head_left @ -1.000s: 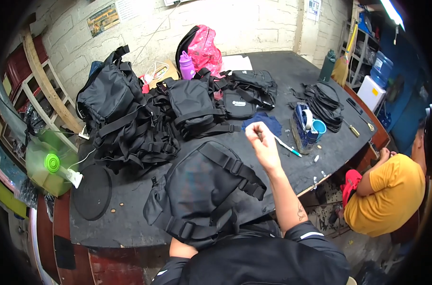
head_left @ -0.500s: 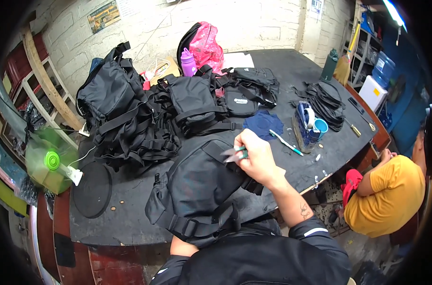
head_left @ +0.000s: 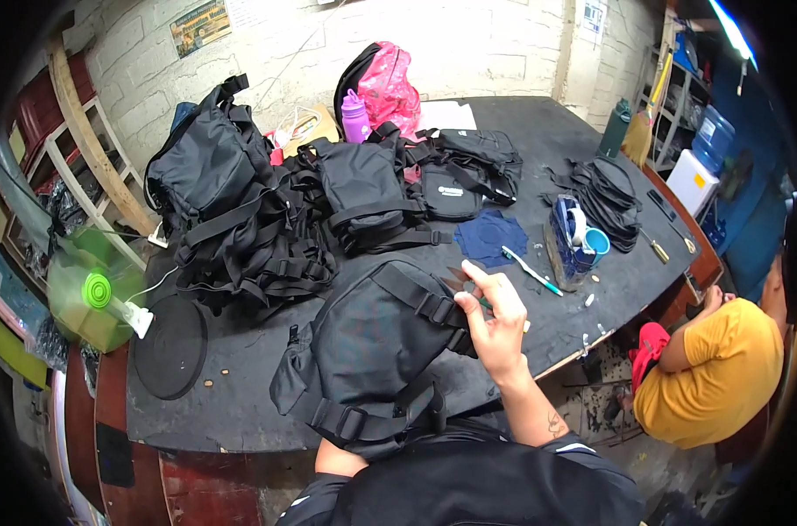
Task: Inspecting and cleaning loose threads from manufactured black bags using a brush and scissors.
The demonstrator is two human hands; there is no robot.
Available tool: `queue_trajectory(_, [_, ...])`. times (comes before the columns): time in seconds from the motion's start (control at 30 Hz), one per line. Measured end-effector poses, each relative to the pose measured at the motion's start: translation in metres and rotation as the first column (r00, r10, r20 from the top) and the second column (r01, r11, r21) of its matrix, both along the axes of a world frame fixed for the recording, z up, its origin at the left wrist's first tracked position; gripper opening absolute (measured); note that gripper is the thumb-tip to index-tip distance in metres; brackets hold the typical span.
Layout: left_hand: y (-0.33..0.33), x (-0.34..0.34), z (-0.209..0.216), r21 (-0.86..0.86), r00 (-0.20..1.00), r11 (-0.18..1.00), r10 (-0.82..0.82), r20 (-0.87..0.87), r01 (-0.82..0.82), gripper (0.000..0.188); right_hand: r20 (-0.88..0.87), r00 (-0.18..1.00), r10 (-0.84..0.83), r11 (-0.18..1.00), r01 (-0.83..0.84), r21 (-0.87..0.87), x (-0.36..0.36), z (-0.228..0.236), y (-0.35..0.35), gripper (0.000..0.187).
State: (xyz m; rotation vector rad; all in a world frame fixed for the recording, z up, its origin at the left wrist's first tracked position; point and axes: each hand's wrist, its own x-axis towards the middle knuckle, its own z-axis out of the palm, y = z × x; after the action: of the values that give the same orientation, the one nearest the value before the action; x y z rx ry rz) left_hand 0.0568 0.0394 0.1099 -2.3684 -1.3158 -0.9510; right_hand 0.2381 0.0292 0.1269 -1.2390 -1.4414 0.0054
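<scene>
Here's the black bag [head_left: 372,324] in front of us, lying at the table's [head_left: 258,377] near edge, presumably for easy reach. Our right hand [head_left: 501,323] pinches small snips [head_left: 455,279] near the bag's strap [head_left: 433,307], blades angled up and left, likely held so for control. Our left forearm [head_left: 340,459] meets the bag's lower edge, perhaps steadying it; the left hand is hidden, so we can't tell its grip. Beyond, piled black bags [head_left: 210,175] sit back, seemingly out of our way.

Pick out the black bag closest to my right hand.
The rounded black bag directly before your torso: its buckled strap runs beside your right hand, while the other black bags sit farther back.
</scene>
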Motion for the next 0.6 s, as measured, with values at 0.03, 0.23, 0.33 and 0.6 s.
queue_trajectory(0.03, [0.006,0.002,-0.008,0.309,0.990,0.950,-0.086,0.111,0.048,0.075,0.047,0.998,-0.041,0.999,0.040,0.017,0.002,0.000,-0.001,0.032])
queue_trajectory(0.23, [0.019,-0.002,-0.018,0.189,0.957,0.969,-0.200,0.209,0.161,0.062,0.128,0.987,-0.100,0.993,0.092,0.070,0.004,-0.001,-0.001,0.034])
queue_trajectory(0.33, [0.016,0.001,-0.015,0.080,0.967,0.984,-0.171,0.187,0.158,0.060,0.139,0.985,-0.104,0.992,0.092,0.089,0.004,-0.001,-0.002,0.034])
queue_trajectory(0.6, [0.012,0.006,-0.004,-0.209,0.988,0.969,-0.108,0.109,0.129,0.054,0.149,0.985,-0.090,0.992,0.076,0.100,0.002,-0.014,0.007,0.033])
